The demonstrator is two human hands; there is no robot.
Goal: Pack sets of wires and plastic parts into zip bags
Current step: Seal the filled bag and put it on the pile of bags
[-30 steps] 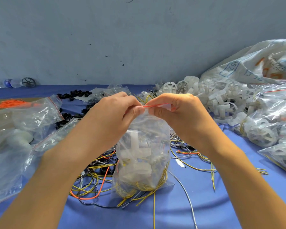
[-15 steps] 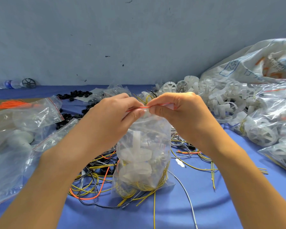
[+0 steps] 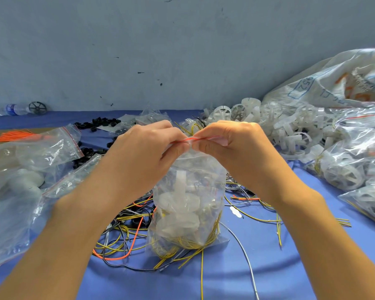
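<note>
Upright clear zip bag (image 3: 188,204) (white plastic parts, yellow wires inside) on blue table (image 3: 268,267)

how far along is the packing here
Done: filled bags lie at the right. In hand: the left hand and right hand pinch the red zip strip of a zip bag holding white parts and yellow wires. Left: loose wires and a pile of plastic parts on the table.

Small assembly workshop — blue worktable (image 3: 290,267), heaped plastic wheels (image 3: 286,126), loose wires (image 3: 126,241), bulk sack (image 3: 333,83)

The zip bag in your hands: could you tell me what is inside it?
Inside: white plastic parts above coiled yellow wires; creases in the zip bag hide their number.
</note>
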